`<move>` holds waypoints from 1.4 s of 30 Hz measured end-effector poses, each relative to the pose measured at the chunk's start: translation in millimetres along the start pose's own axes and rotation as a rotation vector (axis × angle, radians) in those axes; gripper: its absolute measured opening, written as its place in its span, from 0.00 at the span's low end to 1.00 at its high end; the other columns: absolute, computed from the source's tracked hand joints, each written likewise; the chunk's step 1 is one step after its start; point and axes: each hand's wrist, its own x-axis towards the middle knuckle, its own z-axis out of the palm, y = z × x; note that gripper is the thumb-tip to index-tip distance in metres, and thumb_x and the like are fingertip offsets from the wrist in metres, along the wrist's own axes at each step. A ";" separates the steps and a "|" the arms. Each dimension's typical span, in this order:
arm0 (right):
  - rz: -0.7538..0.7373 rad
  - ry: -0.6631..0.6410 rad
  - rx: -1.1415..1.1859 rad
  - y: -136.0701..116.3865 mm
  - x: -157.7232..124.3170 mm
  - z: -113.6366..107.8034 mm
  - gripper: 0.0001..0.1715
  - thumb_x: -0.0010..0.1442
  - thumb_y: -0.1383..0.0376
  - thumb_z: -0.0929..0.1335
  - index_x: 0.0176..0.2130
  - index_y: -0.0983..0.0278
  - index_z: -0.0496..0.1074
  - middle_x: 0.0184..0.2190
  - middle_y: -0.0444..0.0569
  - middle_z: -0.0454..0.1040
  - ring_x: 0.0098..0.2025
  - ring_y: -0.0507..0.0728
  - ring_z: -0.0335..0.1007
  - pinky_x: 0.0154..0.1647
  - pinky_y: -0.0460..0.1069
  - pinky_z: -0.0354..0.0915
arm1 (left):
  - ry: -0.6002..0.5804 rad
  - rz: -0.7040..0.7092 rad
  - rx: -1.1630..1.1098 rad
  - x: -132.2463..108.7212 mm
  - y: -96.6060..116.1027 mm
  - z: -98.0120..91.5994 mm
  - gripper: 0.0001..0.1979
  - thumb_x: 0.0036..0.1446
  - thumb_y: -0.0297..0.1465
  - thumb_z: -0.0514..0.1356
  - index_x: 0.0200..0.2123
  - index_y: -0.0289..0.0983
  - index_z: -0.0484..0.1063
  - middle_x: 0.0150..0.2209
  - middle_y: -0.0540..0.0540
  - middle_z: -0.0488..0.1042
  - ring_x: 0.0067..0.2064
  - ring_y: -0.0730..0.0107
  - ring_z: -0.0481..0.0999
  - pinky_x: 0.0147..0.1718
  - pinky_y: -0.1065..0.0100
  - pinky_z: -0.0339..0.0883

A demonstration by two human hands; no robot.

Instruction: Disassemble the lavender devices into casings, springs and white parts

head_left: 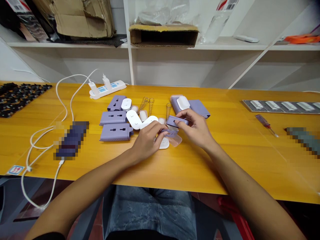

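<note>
The left hand [147, 141] is bent closed, and its fingers pinch a small purple piece [171, 133]. The right hand [196, 128] is half closed, and its thumb and fingers hold a purple block [177, 121]. The two hands are close together, and the purple things are just beside each other, above the middle of the yellow table [250, 166].

Right under the left fingers lie a clear plastic cup [174, 140] and a round white piece [164, 143]. Past the left hand are two long white pieces [136, 120] and three purple boxes [115, 131]. A little farther away stand two metal springs [147, 105]. A third spring [168, 111] stands just past the gap between the hands.

Past the right fingers, a white cap [183, 102] sits on a purple box [175, 104], and a flat purple piece [198, 108] lies beside it. Far to the right of the right hand lies a screwdriver [266, 125]. Far past the left hand is a white power strip [107, 89] with white cords [62, 100].
</note>
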 end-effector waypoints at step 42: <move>0.307 -0.204 0.716 -9.4 -2.0 4.2 0.19 0.52 0.56 0.83 0.42 0.59 0.82 0.41 0.46 0.80 0.38 0.55 0.76 0.40 0.50 0.73 | 0.228 -0.039 0.026 5.4 3.9 -5.4 0.05 0.70 0.25 0.68 0.47 0.37 0.77 0.39 0.48 0.81 0.36 0.74 0.78 0.37 0.70 0.73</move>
